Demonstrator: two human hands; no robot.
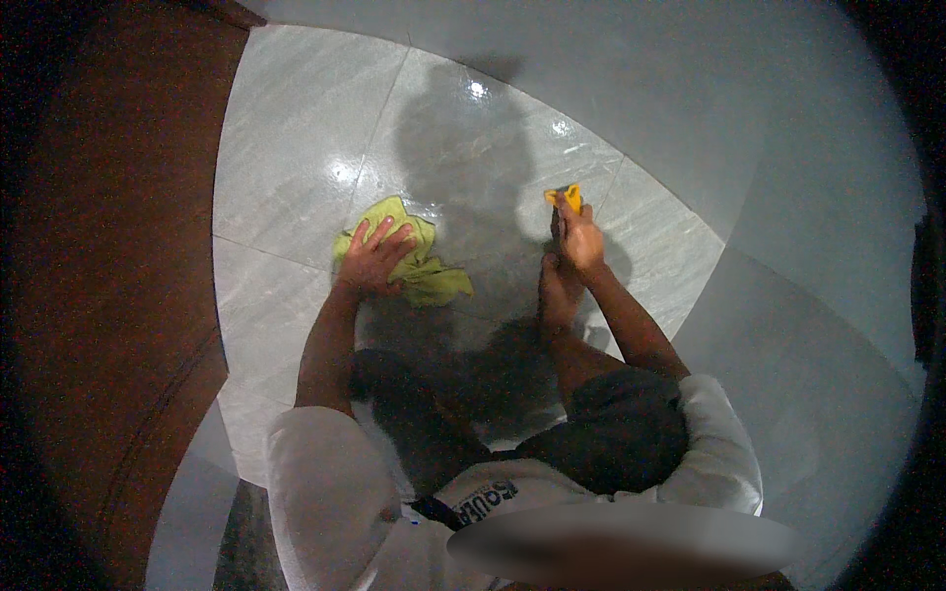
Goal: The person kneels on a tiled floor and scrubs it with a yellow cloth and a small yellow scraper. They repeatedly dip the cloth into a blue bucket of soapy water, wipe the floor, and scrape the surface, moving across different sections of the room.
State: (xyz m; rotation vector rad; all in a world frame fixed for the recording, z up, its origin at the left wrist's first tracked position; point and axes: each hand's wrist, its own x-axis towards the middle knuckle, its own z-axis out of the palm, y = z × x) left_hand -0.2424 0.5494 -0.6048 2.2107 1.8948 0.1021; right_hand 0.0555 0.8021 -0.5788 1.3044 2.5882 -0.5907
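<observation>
On the tiled floor lies a crumpled yellow-green cloth, flattened in part under my left hand. The fingers of that hand are spread over the cloth and pressed down on it. Farther right, my right hand is closed round a small yellow tool with a dark part, its yellow end pointing away from me. The tool's exact kind is hard to make out, since my fingers cover much of it. Just below that hand, my bare right foot rests on the floor.
Glossy grey tiles with wet-looking bright spots make up the floor. A brown panel rises along the left. Pale grey walls bound the far and right sides. My bent knees are close between my arms.
</observation>
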